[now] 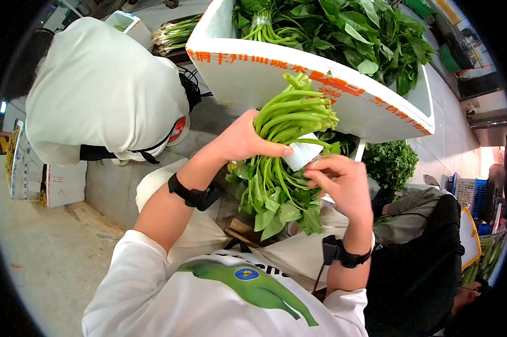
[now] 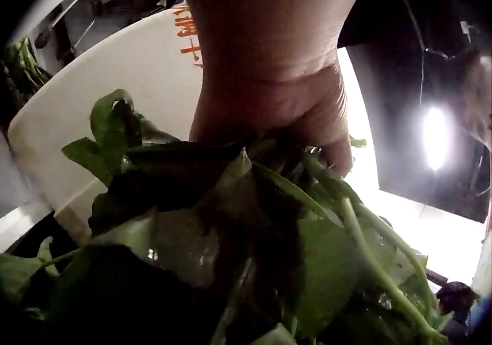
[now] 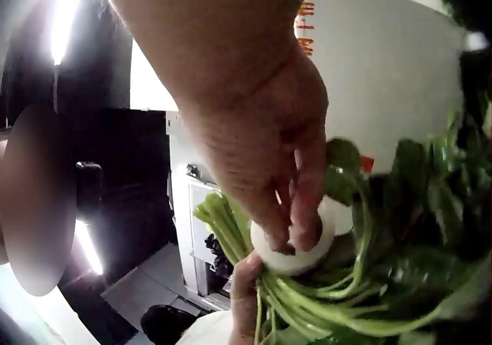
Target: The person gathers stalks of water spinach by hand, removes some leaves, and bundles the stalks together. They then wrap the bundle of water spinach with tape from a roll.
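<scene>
My left hand (image 1: 243,138) grips a bunch of leafy green vegetables (image 1: 292,117) round its stems, thumb across the front. The cut stem ends point away from me and the leaves (image 1: 276,212) hang towards my lap. A white strip (image 1: 305,154) lies across the stems by the left thumb. My right hand (image 1: 343,181) pinches the strip's edge between thumb and fingertips. In the right wrist view, those fingertips (image 3: 306,230) meet on the white strip (image 3: 286,259), which curves over the stems. Leaves (image 2: 192,245) hide most of the left fingers in the left wrist view.
A large white foam box (image 1: 248,73) with orange lettering, holding more greens (image 1: 343,33), stands just beyond the bunch. More leafy greens (image 1: 391,163) lie to the right. A person in white (image 1: 104,90) is at left; someone in dark clothes (image 1: 416,264) is close at right.
</scene>
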